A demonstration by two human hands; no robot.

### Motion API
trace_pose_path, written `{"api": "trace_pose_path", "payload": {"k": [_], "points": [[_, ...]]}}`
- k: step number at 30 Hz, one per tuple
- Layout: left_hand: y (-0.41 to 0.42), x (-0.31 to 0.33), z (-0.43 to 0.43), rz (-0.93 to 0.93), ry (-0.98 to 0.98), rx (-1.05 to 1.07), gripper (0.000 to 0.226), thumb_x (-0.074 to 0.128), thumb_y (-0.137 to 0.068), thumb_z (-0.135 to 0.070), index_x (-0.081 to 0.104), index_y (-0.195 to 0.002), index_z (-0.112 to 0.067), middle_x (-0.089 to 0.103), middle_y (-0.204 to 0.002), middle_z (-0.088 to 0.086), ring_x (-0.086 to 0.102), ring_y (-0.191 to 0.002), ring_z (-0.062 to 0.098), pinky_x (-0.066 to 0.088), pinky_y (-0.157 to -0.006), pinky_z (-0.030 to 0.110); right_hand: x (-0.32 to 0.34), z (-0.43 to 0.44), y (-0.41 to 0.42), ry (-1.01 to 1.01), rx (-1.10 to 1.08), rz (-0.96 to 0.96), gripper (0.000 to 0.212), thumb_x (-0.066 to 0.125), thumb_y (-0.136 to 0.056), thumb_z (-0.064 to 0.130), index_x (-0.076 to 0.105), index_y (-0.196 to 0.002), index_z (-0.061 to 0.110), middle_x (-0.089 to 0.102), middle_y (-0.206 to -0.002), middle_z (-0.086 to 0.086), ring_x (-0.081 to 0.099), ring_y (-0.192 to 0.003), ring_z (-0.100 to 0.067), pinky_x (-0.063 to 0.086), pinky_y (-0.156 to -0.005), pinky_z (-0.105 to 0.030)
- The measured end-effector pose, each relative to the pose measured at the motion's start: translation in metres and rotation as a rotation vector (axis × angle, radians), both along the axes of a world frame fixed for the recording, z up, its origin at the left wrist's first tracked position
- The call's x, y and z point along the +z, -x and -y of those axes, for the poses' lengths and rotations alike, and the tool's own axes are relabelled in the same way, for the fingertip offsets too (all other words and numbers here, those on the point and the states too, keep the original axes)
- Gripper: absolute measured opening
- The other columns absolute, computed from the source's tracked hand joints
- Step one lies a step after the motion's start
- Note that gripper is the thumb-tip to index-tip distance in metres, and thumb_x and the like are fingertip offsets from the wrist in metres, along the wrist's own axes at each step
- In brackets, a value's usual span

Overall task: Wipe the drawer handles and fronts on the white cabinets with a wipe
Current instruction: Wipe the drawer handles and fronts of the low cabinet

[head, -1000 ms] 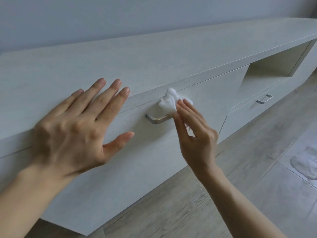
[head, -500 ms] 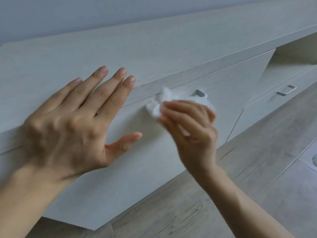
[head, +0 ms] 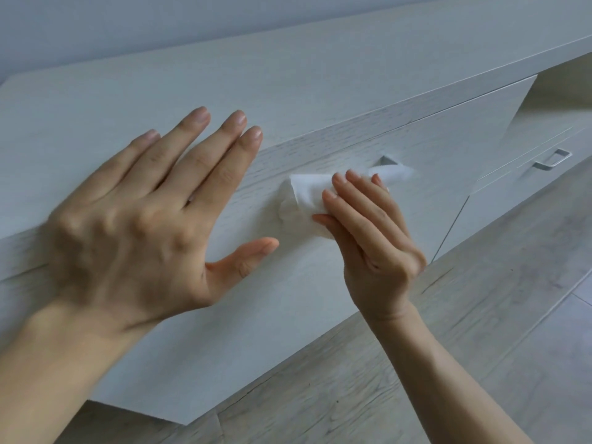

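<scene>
White and crumpled, the wipe (head: 304, 200) lay against the drawer front (head: 256, 315) of the white cabinet (head: 288, 75), just under its top edge. The right hand (head: 368, 238) pressed it there with its fingers (head: 349, 213) laid nearly straight over the cloth. They were not curled round it, so this was a flat press and not a clench. The far end of the wipe covered most of the metal drawer handle (head: 386, 161); only one corner of the handle showed above the cloth (the rest was hidden under it).

The left hand (head: 144, 213) was released, holding nothing. Its fingers were straight and a little spread and lay over the cabinet's top board at the front edge, while its thumb pointed toward the wipe without touching it. The two hands were near each other but apart.

Further to the right, beyond the edge of this drawer front, a lower drawer carried a second handle (head: 552, 160), a small metal bar, well apart from both hands. Below the cabinet was a grey wooden floor (head: 416, 363), and behind it a plain pale wall (head: 128, 27).
</scene>
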State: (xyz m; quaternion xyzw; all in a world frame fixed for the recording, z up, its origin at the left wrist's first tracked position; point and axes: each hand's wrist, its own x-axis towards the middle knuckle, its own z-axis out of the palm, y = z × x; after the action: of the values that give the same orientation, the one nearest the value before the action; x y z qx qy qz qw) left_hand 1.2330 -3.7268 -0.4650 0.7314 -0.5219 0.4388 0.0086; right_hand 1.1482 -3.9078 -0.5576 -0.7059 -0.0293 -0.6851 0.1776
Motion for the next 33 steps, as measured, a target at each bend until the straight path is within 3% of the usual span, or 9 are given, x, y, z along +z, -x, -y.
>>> {"api": "trace_pose_path", "payload": {"k": [3,7,9,12,15,18,23,28,33], "points": [[0.0,0.001,0.0,-0.004,-0.004,-0.001,0.069,0.026,-0.098,-0.055,0.037,-0.145,-0.007,0.043,-0.146,0.011,0.043,-0.132,0.032,0.038,-0.1,0.052,0.0,0.002,0.01,-0.054,0.001,0.033,0.013,0.066,-0.086,0.0,0.065,-0.099,-0.003,0.066,-0.105,-0.015,0.067,-0.1,-0.024,0.053,-0.091,-0.04],[0.001,0.001,0.0,-0.003,-0.005,0.005,0.068,0.026,-0.098,-0.056,0.038,-0.145,-0.008,0.044,-0.146,0.01,0.044,-0.132,0.032,0.039,-0.099,0.053,0.012,0.004,0.006,-0.334,-0.072,0.179,0.015,0.063,-0.086,-0.004,0.063,-0.1,-0.002,0.065,-0.104,-0.015,0.067,-0.097,-0.02,0.056,-0.086,-0.033],[0.0,0.0,0.001,-0.009,-0.004,-0.004,0.068,0.026,-0.098,-0.056,0.038,-0.144,-0.008,0.044,-0.146,0.01,0.044,-0.132,0.032,0.038,-0.1,0.053,0.012,-0.004,-0.004,-0.318,-0.058,0.129,0.016,0.064,-0.086,-0.006,0.064,-0.102,-0.003,0.066,-0.105,-0.014,0.065,-0.102,-0.026,0.051,-0.095,-0.037],[-0.002,-0.001,0.0,-0.005,0.001,-0.007,0.069,0.024,-0.098,-0.057,0.037,-0.145,-0.009,0.043,-0.146,0.01,0.042,-0.134,0.032,0.036,-0.102,0.052,0.006,-0.02,-0.016,-0.269,-0.018,0.096,0.016,0.064,-0.089,0.009,0.065,-0.102,-0.001,0.065,-0.107,-0.012,0.063,-0.106,-0.027,0.041,-0.105,-0.038],[-0.002,-0.002,0.0,-0.003,-0.002,-0.009,0.069,0.022,-0.098,-0.057,0.035,-0.146,-0.009,0.042,-0.146,0.01,0.04,-0.134,0.032,0.034,-0.104,0.051,0.002,-0.014,-0.013,-0.199,-0.005,0.115,0.017,0.068,-0.087,0.012,0.064,-0.1,0.002,0.066,-0.104,-0.012,0.064,-0.103,-0.025,0.043,-0.104,-0.043],[-0.002,-0.002,0.0,-0.011,-0.002,-0.008,0.068,0.023,-0.098,-0.057,0.036,-0.146,-0.009,0.043,-0.146,0.01,0.04,-0.135,0.032,0.033,-0.104,0.051,0.002,-0.001,-0.008,-0.255,-0.031,0.106,0.029,0.07,-0.084,0.013,0.06,-0.108,-0.001,0.061,-0.112,-0.011,0.062,-0.108,-0.025,0.041,-0.105,-0.046],[-0.003,-0.002,0.0,-0.017,-0.014,-0.007,0.069,0.025,-0.097,-0.057,0.035,-0.146,-0.009,0.042,-0.147,0.01,0.04,-0.134,0.033,0.033,-0.104,0.052,-0.003,-0.019,-0.011,-0.107,0.045,0.025,0.018,0.062,-0.089,0.003,0.063,-0.106,-0.003,0.062,-0.113,-0.013,0.063,-0.109,-0.026,0.044,-0.104,-0.041],[-0.002,-0.003,0.0,-0.035,0.002,-0.003,0.069,0.025,-0.097,-0.057,0.036,-0.146,-0.01,0.043,-0.146,0.01,0.04,-0.135,0.032,0.032,-0.105,0.052,-0.004,0.0,-0.008,-0.216,-0.004,0.071,0.028,0.061,-0.091,0.012,0.056,-0.113,-0.004,0.057,-0.118,-0.014,0.057,-0.116,-0.029,0.041,-0.106,-0.046],[-0.002,-0.001,0.0,-0.025,-0.011,0.003,0.07,0.025,-0.097,-0.058,0.035,-0.145,-0.009,0.043,-0.146,0.01,0.04,-0.135,0.032,0.032,-0.105,0.051,-0.001,-0.014,-0.013,-0.098,0.016,0.036,0.025,0.067,-0.088,0.012,0.06,-0.11,0.001,0.059,-0.117,-0.01,0.058,-0.114,-0.023,0.041,-0.106,-0.041]]}}
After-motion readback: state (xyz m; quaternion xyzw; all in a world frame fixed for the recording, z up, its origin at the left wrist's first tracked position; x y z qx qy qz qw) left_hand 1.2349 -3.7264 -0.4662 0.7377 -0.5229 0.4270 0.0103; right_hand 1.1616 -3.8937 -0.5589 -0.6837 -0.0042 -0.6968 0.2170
